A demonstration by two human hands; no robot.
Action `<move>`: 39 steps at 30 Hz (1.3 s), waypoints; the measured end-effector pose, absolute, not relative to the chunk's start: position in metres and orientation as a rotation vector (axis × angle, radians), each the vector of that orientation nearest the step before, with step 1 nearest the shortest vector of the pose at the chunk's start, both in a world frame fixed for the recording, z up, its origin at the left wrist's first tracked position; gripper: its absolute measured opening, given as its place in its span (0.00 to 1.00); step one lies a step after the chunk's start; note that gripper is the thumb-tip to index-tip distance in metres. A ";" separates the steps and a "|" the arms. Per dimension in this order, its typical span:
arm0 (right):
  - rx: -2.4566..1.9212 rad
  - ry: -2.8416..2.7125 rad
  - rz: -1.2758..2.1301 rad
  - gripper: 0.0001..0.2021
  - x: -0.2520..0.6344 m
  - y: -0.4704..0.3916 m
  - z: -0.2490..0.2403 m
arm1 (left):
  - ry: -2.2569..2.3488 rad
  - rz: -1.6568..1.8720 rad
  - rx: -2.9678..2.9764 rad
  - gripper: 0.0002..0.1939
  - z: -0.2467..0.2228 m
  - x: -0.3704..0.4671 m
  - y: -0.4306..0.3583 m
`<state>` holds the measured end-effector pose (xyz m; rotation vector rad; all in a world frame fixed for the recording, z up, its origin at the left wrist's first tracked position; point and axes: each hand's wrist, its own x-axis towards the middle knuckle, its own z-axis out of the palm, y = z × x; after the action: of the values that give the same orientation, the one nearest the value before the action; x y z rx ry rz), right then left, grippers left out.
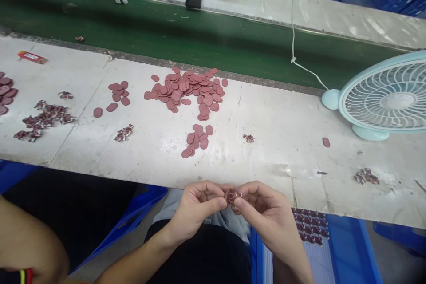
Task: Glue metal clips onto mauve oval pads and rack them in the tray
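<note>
Just off the front edge of the table, my left hand (196, 208) pinches a reddish-brown oval piece (229, 196) between thumb and fingers. Against it, my right hand (268, 213) grips a small dark-red and white part (237, 194); fingertips partly cover both, so how they join is hidden. Straight ahead on the table lies a small group of flat oval pieces (197, 140), and behind it a larger spread pile of ovals (189, 88). A little cluster of dark-red and white parts (249, 138) sits to the right of the small group.
A light-blue fan (392, 97) stands at the right, its white cord (293, 31) crossing the green belt (233, 31). Below the table at right is a blue crate (353, 248) with rows of parts (311, 226). Another person's arm (29, 235) is at the left.
</note>
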<state>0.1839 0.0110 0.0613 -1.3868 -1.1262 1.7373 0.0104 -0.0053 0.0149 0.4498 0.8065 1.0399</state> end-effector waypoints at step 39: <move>-1.929 -0.570 0.552 0.10 0.446 -0.133 -0.038 | 2.029 0.679 1.427 0.13 0.026 -0.065 0.054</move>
<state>0.4459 -0.1332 -0.0381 -1.9293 -0.5696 0.5519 -0.0652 0.0535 0.0261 1.4268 2.0288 0.6787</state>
